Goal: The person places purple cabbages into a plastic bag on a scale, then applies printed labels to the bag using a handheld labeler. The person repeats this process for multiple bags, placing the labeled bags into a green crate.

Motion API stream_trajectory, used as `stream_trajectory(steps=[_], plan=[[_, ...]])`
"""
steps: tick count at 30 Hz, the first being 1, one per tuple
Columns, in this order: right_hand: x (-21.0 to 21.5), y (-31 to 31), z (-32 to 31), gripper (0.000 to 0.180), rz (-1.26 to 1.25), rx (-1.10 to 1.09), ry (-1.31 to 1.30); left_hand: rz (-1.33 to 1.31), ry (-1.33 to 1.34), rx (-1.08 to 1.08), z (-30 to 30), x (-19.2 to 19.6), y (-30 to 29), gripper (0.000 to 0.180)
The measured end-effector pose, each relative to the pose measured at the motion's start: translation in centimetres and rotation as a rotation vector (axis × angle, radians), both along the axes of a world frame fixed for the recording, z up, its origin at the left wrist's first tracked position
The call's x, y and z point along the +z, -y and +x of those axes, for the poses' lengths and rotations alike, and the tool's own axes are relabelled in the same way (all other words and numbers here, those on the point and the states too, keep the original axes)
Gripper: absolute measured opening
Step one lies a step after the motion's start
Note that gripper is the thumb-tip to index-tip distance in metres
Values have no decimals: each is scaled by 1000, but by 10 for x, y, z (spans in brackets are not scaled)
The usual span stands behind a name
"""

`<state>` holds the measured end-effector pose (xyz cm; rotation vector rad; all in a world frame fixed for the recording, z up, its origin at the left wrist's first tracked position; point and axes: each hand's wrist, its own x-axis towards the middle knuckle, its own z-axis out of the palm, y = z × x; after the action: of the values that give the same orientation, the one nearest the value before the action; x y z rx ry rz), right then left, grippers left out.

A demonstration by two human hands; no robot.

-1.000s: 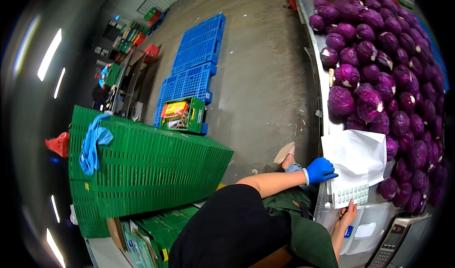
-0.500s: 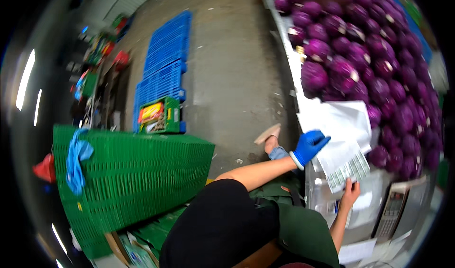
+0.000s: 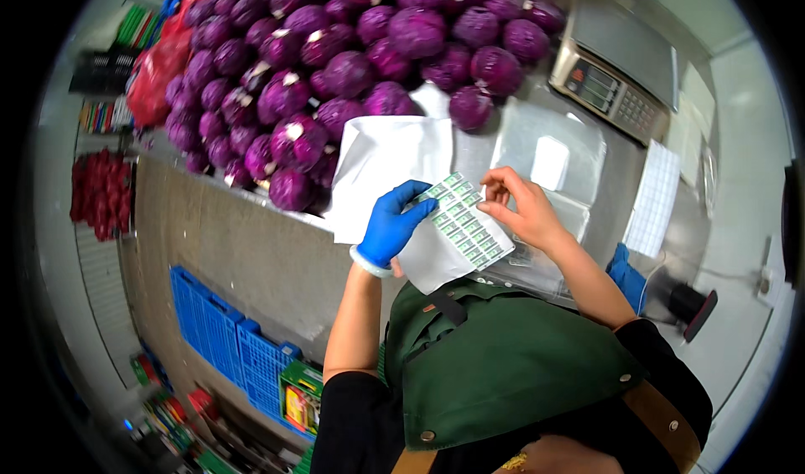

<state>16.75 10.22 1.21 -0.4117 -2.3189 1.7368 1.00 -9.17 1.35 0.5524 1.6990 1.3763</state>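
Observation:
My left hand (image 3: 389,227), in a blue glove, pinches the left edge of a sheet of green and white stickers (image 3: 470,226) between thumb and fingers. At the sheet's upper right edge is my bare right hand (image 3: 530,211), its thumb and fingertips drawn together; whether a sticker is between them is too small to tell. Behind the sheet lies a large white paper (image 3: 392,151), partly against the heap of red cabbages (image 3: 348,73). Clear plastic bags (image 3: 563,143) lie flat on the metal table beyond my right hand.
A weighing scale (image 3: 608,88) stands at the right, with a printed paper sheet (image 3: 654,199) nearer me. Red net sacks (image 3: 163,71) lie left of the cabbages. On the floor at lower left are blue pallets (image 3: 208,327) and a green crate (image 3: 300,390).
My view has turned right to face the table. The sticker sheet is now in my left hand, which was apart from it before; my right hand has shifted to its upper right edge.

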Motion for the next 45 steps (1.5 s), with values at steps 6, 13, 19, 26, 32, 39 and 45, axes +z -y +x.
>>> stream_trajectory(steps=[6,13,19,26,32,39,45], plan=[[-4,2,-6,28,339,-246,-111,-50,-28,-123,6,-2,-30,20],[-27,3,-3,18,289,-490,-206,-63,9,-116,6,-9,-48,12],[-71,-15,32,11,-369,-761,-38,-177,-399,-183,-22,-47,-57,24],[-131,0,99,13,-583,-878,193,-207,-1488,-397,-30,-75,-83,43],[-149,-1,82,20,-202,-845,357,51,-1001,-1062,37,-115,-107,30],[-130,-21,92,21,162,-705,484,203,-684,-1071,52,-160,-97,34],[-70,-26,114,18,-571,-677,-88,-63,-145,-739,40,-138,-118,16]])
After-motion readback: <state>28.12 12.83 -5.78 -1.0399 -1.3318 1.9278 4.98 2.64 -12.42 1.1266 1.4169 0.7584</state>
